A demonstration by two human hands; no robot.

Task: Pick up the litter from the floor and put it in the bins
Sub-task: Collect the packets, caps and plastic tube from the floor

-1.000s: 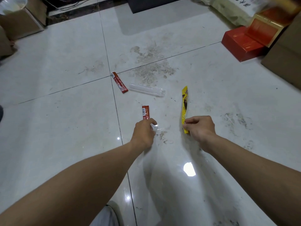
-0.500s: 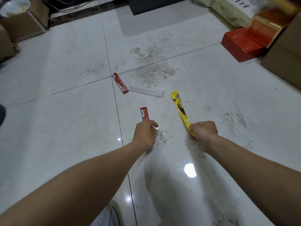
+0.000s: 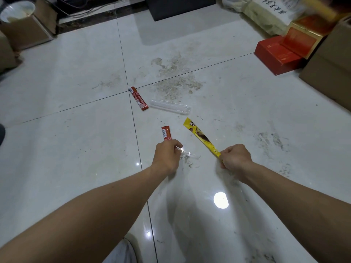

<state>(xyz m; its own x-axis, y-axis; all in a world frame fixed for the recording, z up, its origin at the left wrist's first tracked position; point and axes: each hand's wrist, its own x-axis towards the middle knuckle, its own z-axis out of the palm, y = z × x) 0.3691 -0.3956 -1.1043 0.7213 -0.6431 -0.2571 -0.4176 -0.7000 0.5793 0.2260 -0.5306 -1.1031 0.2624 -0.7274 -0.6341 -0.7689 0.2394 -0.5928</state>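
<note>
On the pale tiled floor [image 3: 57,149], near the middle of the view, two bare forearms reach forward from the near edge. The right hand [image 3: 235,158] is curled round the near end of a yellow wrapper [image 3: 201,138]. The wrapper juts up and to the left from the fist, its far end free. The left hand [image 3: 167,158], fingers bent, pinches a clear plastic scrap [image 3: 188,153] that sticks out to the right towards the other hand. A short red wrapper [image 3: 166,132] meets the top of the left knuckles. Its lower end is hidden, so whether it is gripped or merely lies on the floor cannot be told.

Beyond the hands, a long red wrapper [image 3: 138,98] lies flat where the tile joints cross. Just beside it on the right, a clear sleeve [image 3: 170,106] lies crosswise. Dirt smears [image 3: 176,80] spread over the tiles behind these two.

At the far right edge of the floor stand a red box [image 3: 275,54] and, touching it, a cardboard box [image 3: 330,73], with a pale sack [image 3: 266,14] behind them. In the far left corner a white bowl [image 3: 17,11] sits on top of another carton [image 3: 24,33].
</note>
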